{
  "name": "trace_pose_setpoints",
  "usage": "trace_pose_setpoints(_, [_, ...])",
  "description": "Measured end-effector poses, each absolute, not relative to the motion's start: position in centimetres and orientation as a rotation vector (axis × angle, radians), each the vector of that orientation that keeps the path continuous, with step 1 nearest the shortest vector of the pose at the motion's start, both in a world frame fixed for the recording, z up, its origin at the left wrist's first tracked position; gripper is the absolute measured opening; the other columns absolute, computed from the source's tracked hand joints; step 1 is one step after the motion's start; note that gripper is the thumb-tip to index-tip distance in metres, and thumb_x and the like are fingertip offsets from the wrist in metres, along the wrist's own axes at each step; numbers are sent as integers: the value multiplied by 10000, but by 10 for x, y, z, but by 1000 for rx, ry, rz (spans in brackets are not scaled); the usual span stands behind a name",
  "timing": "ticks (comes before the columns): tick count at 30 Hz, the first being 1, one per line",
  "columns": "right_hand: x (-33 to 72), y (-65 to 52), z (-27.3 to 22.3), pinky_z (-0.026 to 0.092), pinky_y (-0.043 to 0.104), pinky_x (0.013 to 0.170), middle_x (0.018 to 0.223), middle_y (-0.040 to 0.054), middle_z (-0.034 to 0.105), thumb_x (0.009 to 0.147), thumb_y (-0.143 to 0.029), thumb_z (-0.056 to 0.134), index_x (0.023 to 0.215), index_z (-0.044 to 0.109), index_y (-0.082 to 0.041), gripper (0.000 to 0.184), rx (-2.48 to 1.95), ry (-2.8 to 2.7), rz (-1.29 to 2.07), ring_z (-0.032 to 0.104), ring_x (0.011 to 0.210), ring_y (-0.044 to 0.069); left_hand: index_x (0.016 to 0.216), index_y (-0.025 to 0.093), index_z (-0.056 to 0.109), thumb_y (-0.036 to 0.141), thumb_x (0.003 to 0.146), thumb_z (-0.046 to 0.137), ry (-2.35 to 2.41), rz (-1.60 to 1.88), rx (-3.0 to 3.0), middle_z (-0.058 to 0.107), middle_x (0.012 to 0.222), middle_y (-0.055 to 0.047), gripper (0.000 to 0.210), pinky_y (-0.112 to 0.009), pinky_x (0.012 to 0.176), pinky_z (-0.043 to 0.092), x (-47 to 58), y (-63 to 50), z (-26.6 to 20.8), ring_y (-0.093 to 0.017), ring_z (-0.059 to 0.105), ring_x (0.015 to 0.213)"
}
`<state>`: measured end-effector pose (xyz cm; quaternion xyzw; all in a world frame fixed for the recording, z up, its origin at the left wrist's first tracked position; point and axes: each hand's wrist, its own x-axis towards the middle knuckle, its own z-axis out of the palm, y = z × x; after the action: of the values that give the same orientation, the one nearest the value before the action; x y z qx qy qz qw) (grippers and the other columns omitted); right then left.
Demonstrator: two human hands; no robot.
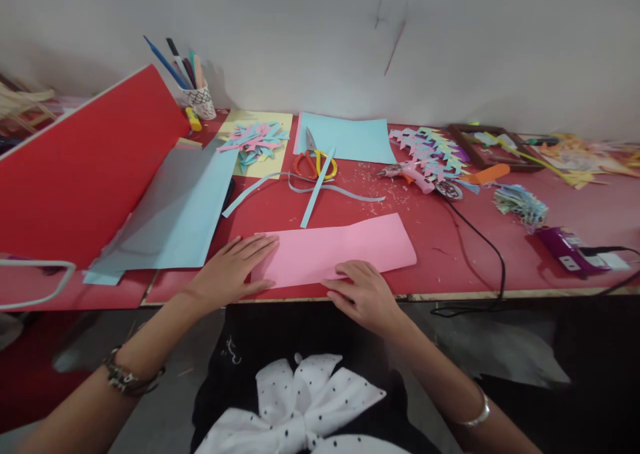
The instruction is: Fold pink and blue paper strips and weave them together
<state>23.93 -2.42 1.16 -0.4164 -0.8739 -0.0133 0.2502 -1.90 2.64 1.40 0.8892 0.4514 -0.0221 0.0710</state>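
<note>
A folded sheet of pink paper (320, 251) lies lengthwise near the front edge of the red table, its right end lifted slightly. My left hand (233, 267) rests on its left end, fingers stretched out flat and the thumb along the near edge. At the middle of that near edge is my right hand (363, 294), its fingers bent over the paper and the thumb close beneath. Just beyond lie thin light-blue paper strips (319, 187), one across the red-and-yellow handles of scissors (315, 161).
Blue sheets (175, 207) and a raised red board (95, 181) stand at left. Paper scraps (257, 141), a pen cup (200, 101) and a blue sheet (350, 137) are at the back. At right are a pink glue gun (413, 174), its cord and a purple socket box (570, 251).
</note>
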Motion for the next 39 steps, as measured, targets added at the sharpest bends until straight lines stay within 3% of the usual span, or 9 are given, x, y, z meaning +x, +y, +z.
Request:
trace_pose_setpoints(22, [333,-51,2,437,366,696,790,94,573,836,-271,401,773,651,-172,275,-1699,-1823,-453,532,756,204,1308,174,339,564,769,367,1358,-84,2631,362,1370,-65,666,-383,1029,276,-17,27,20,-213,332,1252])
trace_pose_setpoints(24, [319,-43,6,435,372,751,845,99,581,827,-285,417,864,639,-177,250,-1649,-1870,-395,537,828,210,1301,154,351,568,731,432,1332,-102,2656,382,1357,-87,709,-383,1021,288,-13,27,25,-227,354,1235])
trace_pose_setpoints(27, [290,-25,11,414,362,857,1046,83,583,816,-326,447,1037,587,-223,280,-1461,-2267,-29,507,1017,199,1296,147,357,591,660,512,1352,-135,2673,415,1332,-106,790,-423,1011,289,-7,27,33,-258,386,1207])
trace_pose_setpoints(31, [265,3,14,417,348,853,1057,99,594,765,-388,540,1019,602,-195,325,-1305,-2480,165,525,997,198,1244,181,428,530,710,496,1380,-82,2749,489,1272,-102,642,-466,1011,264,-2,25,36,-259,432,1171])
trace_pose_setpoints(35, [264,17,16,408,309,810,859,60,653,849,-269,442,851,632,-187,207,-1082,-2561,-66,571,807,145,1130,187,524,362,804,432,1198,75,2927,599,1139,-81,381,-458,1023,240,0,24,34,-207,553,1029])
trace_pose_setpoints(39, [258,23,31,345,296,864,711,16,648,886,-136,322,746,607,-184,322,-955,-2555,-428,547,690,118,1049,163,555,208,841,365,1101,338,3113,682,900,-57,286,-388,928,355,18,26,44,-163,627,798])
